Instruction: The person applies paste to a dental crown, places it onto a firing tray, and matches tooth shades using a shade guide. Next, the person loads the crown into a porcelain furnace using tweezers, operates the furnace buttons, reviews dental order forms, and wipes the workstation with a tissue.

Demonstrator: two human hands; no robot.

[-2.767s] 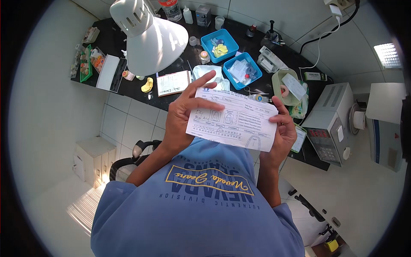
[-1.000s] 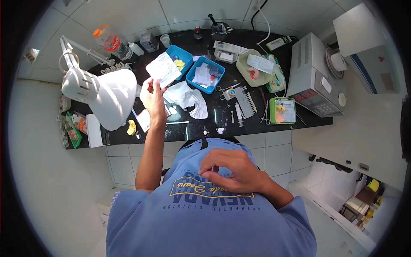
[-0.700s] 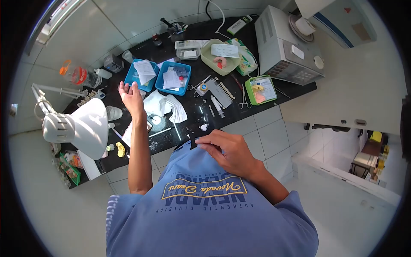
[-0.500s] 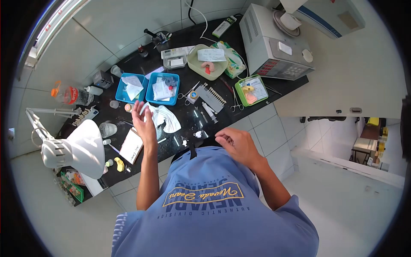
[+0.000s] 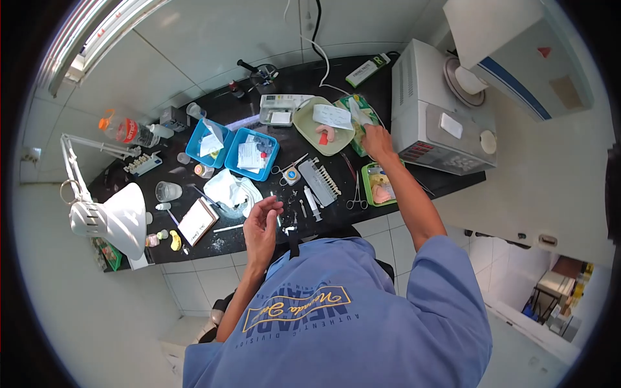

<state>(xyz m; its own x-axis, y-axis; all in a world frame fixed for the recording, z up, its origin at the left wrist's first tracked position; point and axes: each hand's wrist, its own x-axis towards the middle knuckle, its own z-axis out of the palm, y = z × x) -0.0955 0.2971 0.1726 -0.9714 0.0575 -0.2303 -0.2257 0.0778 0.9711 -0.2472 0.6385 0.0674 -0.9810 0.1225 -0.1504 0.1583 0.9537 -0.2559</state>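
Observation:
My right hand (image 5: 377,142) reaches to the green and white tissue pack (image 5: 358,111) beside the pale green bowl (image 5: 304,123); its fingers are closed at the white tissue sticking up from the pack. A paper slip (image 5: 332,116) and a pink dental piece (image 5: 327,134) lie in the bowl. My left hand (image 5: 262,226) hovers at the bench's front edge with its fingers curled and apart, holding nothing. Behind it lies a crumpled white cloth (image 5: 228,187). The left blue tray (image 5: 198,138) holds folded paper, the right blue tray (image 5: 264,172) papers and small items.
The white lamp (image 5: 123,216) stands at the left, near a bottle (image 5: 131,131) and a notepad (image 5: 198,221). A grey machine (image 5: 446,145) occupies the bench's right end. Scissors (image 5: 356,196), a syringe (image 5: 312,203), a shade guide (image 5: 319,182) and a green tray (image 5: 367,187) lie at the front.
The paper sheet my left hand held has gone into the left blue tray, and that hand has drawn back toward me. My right hand has moved from my shirt out to the tissue pack.

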